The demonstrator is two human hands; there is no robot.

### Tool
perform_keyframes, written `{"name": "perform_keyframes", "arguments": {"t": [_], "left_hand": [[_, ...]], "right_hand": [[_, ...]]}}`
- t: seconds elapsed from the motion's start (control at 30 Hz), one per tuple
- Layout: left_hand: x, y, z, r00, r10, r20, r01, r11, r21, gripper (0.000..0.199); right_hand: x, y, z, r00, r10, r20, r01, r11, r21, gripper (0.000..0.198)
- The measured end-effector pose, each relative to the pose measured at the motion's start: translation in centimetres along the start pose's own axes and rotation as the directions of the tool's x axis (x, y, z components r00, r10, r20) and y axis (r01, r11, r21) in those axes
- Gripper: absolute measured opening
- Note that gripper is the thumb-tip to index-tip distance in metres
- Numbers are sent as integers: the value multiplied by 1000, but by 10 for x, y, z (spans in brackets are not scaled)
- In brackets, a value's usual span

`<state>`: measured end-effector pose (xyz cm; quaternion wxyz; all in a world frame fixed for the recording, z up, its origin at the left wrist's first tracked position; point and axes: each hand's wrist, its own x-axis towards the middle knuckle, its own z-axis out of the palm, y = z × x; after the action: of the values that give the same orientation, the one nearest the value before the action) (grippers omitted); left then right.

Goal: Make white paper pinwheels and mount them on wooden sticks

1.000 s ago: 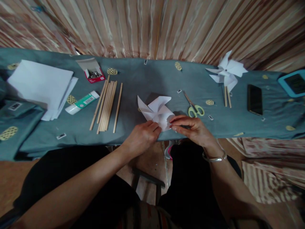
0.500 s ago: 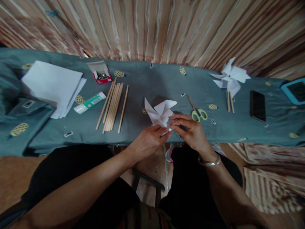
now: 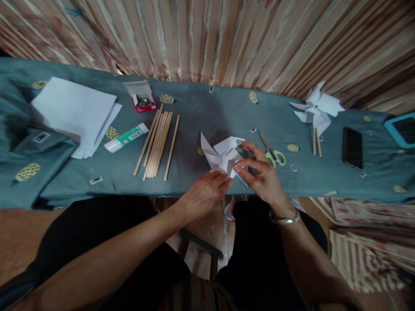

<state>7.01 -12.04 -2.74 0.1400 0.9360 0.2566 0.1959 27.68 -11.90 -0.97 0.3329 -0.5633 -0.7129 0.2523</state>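
Note:
A white paper pinwheel (image 3: 220, 156), its blades curled toward the middle, lies near the table's front edge between both hands. My left hand (image 3: 209, 186) is closed on its lower edge, fingers pressed together on the paper. On its right side, my right hand (image 3: 259, 170) pinches part of a blade between thumb and index finger, while another finger stretches up beside the upper right blade. The fingers partly cover the pinwheel's lower part. Just beyond my right hand lie scissors (image 3: 272, 151) with light green handles.
Left stand wooden sticks (image 3: 158, 144), a glue tube (image 3: 126, 137), a red box of small metal pieces (image 3: 142, 101) and white paper sheets (image 3: 76, 108). On the right are another pinwheel (image 3: 319, 108) above two short sticks (image 3: 316, 141), a phone (image 3: 352, 147) and a blue-framed device (image 3: 402, 129).
My right hand has shifted slightly up along the pinwheel, and its fingers have spread more. My left hand stays on the lower edge. The whole view has shifted a little.

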Motion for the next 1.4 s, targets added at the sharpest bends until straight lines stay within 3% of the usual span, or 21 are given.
{"name": "perform_keyframes", "arguments": {"t": [0.47, 1.4], "left_hand": [[-5, 5, -10, 996, -89, 12, 89, 996, 17, 13], [-1, 4, -7, 991, -129, 18, 128, 991, 42, 9]], "right_hand": [[20, -3, 21, 998, -58, -29, 52, 982, -183, 6], [23, 2, 30, 996, -76, -40, 65, 970, -232, 8]]}}
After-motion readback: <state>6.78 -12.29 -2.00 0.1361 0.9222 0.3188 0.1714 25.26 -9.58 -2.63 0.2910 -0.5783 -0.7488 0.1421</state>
